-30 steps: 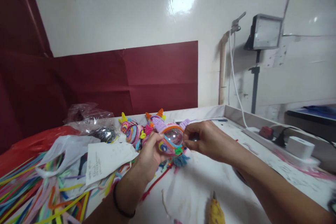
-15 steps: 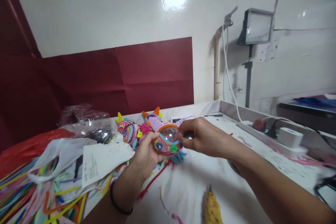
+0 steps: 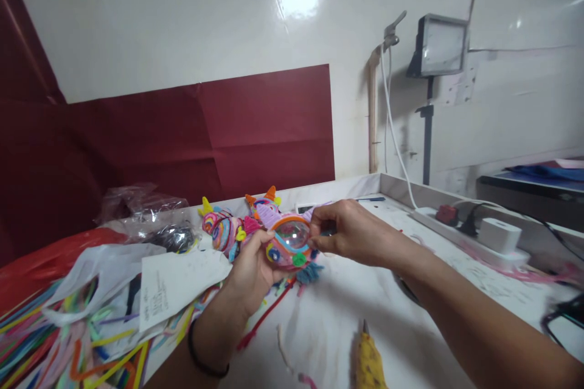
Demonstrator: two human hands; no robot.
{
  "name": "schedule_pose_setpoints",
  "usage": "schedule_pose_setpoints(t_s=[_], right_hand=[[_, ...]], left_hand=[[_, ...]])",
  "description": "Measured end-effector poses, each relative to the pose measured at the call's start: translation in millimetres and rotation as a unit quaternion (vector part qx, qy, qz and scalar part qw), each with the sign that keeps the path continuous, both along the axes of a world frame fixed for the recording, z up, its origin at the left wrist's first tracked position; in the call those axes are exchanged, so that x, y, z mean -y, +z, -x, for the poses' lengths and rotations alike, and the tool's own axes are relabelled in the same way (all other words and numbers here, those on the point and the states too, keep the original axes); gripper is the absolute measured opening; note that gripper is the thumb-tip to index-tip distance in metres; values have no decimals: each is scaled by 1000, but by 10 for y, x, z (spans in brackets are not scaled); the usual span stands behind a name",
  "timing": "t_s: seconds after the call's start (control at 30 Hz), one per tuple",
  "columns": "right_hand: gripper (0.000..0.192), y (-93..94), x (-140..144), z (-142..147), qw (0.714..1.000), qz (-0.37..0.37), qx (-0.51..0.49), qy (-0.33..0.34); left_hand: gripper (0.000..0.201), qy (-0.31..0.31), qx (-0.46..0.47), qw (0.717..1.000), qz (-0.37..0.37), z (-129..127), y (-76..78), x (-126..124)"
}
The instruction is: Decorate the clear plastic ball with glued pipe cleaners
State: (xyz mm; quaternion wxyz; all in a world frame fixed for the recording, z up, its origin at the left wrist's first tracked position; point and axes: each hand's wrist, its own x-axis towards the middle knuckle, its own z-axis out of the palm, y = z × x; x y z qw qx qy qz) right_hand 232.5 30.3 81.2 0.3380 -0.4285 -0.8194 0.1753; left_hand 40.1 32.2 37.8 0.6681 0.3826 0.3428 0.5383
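Note:
My left hand point(image 3: 257, 260) is closed around the left side of a fuzzy pipe-cleaner craft point(image 3: 283, 258). The craft has a clear domed window, an orange rim, lilac ears, coloured coils on its front and a blue tuft below. Along the window's lower edge runs a light-blue pipe cleaner point(image 3: 292, 248). At the right edge of the window, the thumb and fingers of my right hand point(image 3: 340, 225) pinch together by the end of this strip. The fingertips partly cover what they grip.
More pipe-cleaner crafts point(image 3: 223, 228) stand just behind. Loose pipe cleaners point(image 3: 50, 340), a plastic bag point(image 3: 100, 267) and a written-on paper point(image 3: 176, 285) lie at left. A yellow pointed tool point(image 3: 368, 358) lies in front. A power strip point(image 3: 497, 249) and a lamp point(image 3: 442, 45) are at right.
The whole view has shifted slightly, so everything sits a little further left. Both hands keep nearly the same hold on the craft.

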Motion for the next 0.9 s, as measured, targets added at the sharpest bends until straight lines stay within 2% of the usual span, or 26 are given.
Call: schedule_pose_setpoints(t_s=[0.43, 0.7, 0.9], right_hand=[[16, -20, 14, 0, 998, -34, 28, 34], [15, -21, 4, 0, 999, -43, 11, 23], [25, -10, 18, -4, 995, -79, 38, 36]], left_hand=[[31, 7, -2, 1000, 8, 5, -34, -1], [32, 4, -7, 1000, 14, 2, 0, -3], [33, 7, -19, 1000, 17, 1, -14, 1]])
